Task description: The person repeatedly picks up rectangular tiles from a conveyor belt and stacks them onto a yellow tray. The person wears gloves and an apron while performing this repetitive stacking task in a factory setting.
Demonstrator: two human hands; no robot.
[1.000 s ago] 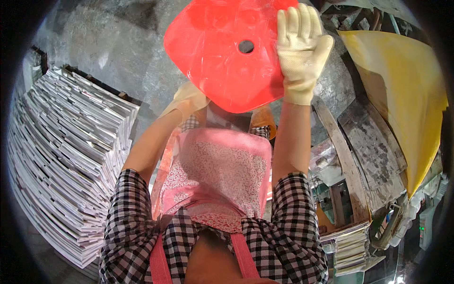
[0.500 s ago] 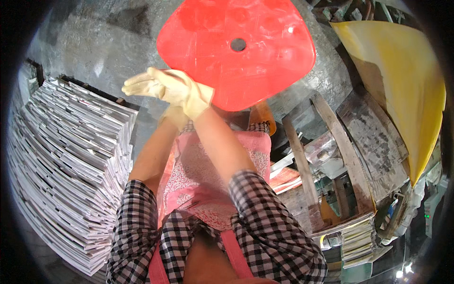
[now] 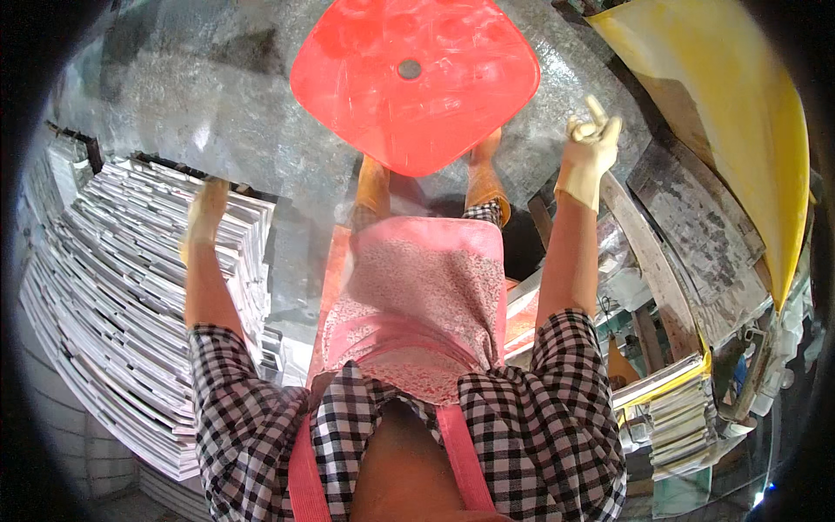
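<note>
My right hand (image 3: 593,143), in a cream glove, is raised to the right of a red plastic stool (image 3: 413,113). Its fingers are apart, some of them bent, and nothing shows in them. On the other side my left hand (image 3: 206,217), gloved too, hangs over the back edge of a big stack of thin white sheets (image 3: 130,322). Motion smears its fingers, and I cannot make out whether they touch the stack. The rounded seat of the stool has a small round hole in its middle.
Grey concrete floor (image 3: 235,104) lies ahead. Orange boots (image 3: 372,183) on my feet stand by the stool's near edge. At right are a wooden frame (image 3: 644,235), a dark stained board (image 3: 687,226), a curved yellow sheet (image 3: 739,113) and a smaller sheet stack (image 3: 683,426).
My hands have come apart from their crossed position left of the stool. The right one swung to the right, the left one back over the white stack. The view has shifted slightly.
</note>
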